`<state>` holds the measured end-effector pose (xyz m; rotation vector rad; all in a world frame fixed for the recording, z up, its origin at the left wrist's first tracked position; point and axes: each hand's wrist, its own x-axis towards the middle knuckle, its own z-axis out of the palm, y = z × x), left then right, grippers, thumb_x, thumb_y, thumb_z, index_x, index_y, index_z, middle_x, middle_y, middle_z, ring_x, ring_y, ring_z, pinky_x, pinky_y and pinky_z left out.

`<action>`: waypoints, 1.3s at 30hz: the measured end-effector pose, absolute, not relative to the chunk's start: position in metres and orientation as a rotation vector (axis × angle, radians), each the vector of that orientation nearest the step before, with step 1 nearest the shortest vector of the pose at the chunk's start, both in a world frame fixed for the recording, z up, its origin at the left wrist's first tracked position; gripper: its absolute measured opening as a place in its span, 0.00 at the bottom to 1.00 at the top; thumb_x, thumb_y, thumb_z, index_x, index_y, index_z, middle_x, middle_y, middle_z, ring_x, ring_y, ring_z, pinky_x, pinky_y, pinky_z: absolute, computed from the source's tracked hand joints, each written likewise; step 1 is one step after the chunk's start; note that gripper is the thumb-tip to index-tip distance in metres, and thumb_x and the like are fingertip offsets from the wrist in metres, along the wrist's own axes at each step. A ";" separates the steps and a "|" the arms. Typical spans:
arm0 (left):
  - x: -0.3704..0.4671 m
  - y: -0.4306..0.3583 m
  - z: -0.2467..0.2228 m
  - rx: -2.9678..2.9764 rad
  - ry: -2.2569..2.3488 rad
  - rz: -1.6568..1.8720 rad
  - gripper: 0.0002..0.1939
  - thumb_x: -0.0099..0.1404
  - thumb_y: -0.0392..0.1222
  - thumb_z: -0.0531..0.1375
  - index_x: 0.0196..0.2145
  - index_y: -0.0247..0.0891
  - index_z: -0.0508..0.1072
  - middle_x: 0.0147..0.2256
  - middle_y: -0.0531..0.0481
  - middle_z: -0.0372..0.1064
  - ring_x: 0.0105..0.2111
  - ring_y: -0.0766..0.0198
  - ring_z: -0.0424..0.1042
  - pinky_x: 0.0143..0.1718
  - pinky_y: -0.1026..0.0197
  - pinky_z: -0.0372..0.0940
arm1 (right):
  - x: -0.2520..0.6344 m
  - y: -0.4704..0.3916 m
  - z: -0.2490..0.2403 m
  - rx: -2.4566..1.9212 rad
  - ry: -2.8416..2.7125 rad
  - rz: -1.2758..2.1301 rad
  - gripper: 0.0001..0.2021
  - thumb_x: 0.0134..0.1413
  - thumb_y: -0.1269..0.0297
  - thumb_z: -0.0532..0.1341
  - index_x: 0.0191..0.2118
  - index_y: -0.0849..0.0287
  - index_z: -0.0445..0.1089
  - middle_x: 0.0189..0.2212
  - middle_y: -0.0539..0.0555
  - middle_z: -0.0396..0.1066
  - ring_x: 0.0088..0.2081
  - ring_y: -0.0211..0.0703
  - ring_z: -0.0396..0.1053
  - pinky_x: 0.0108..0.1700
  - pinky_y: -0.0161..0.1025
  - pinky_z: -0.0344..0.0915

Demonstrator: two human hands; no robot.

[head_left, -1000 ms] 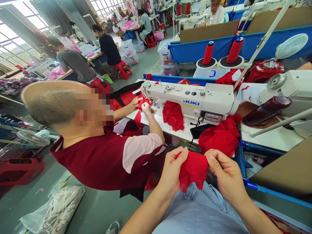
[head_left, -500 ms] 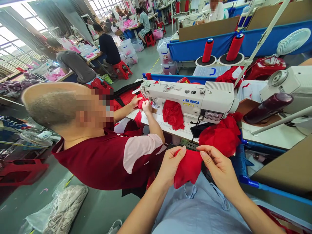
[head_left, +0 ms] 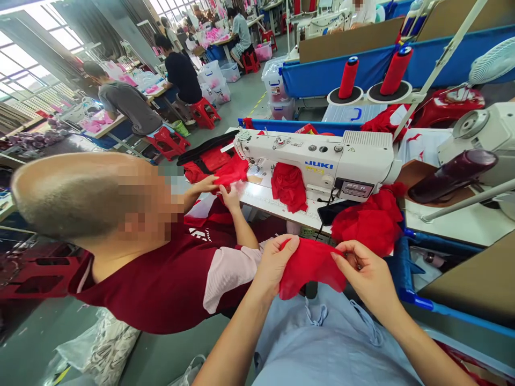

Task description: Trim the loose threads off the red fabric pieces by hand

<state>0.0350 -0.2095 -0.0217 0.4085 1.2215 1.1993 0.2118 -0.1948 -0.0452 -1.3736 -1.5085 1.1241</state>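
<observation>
A piece of thin red fabric [head_left: 311,265] is stretched between my two hands, in front of my light blue clothing. My left hand [head_left: 277,261] pinches its upper left edge between thumb and fingers. At the other end, my right hand [head_left: 364,271] grips the upper right edge with thumb and forefinger. Beyond my hands stands a white sewing machine [head_left: 289,147] on its table. A crumpled red cloth [head_left: 287,187] lies under the machine's arm, and a larger red fabric pile [head_left: 368,222] sits right of it, just past my right hand.
Close on my left sits a co-worker in a maroon shirt [head_left: 161,289], both hands on red fabric at the needle end. Red thread cones [head_left: 348,78] stand behind the machine. A blue-framed bin [head_left: 406,268] is at my right. A plastic bag [head_left: 100,343] lies on the floor.
My hands have moved apart, and the red fabric between them is spread wider. The co-worker's hands have drawn back from the needle, leaning left with the cloth.
</observation>
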 end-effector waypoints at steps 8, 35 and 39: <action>0.031 -0.209 -0.021 0.705 1.347 1.165 0.15 0.50 0.46 0.70 0.31 0.38 0.71 0.26 0.57 0.67 0.24 0.70 0.63 0.27 0.67 0.58 | 0.215 -0.195 -0.045 -1.329 -1.517 0.993 0.05 0.54 0.61 0.61 0.32 0.56 0.67 0.20 0.45 0.60 0.19 0.35 0.56 0.22 0.34 0.56; 0.025 -0.210 -0.035 0.975 1.320 1.094 0.16 0.61 0.51 0.62 0.25 0.36 0.72 0.26 0.54 0.60 0.29 0.67 0.58 0.32 0.64 0.53 | 0.226 -0.188 -0.058 -1.262 -1.222 1.436 0.16 0.54 0.48 0.62 0.32 0.57 0.70 0.23 0.48 0.64 0.23 0.37 0.61 0.24 0.34 0.62; 0.027 -0.209 -0.030 0.948 1.296 1.101 0.16 0.60 0.52 0.62 0.26 0.35 0.72 0.27 0.54 0.60 0.29 0.67 0.58 0.32 0.65 0.53 | 0.227 -0.189 -0.058 -1.266 -1.195 1.405 0.17 0.52 0.47 0.64 0.32 0.58 0.70 0.24 0.48 0.64 0.25 0.37 0.61 0.25 0.33 0.62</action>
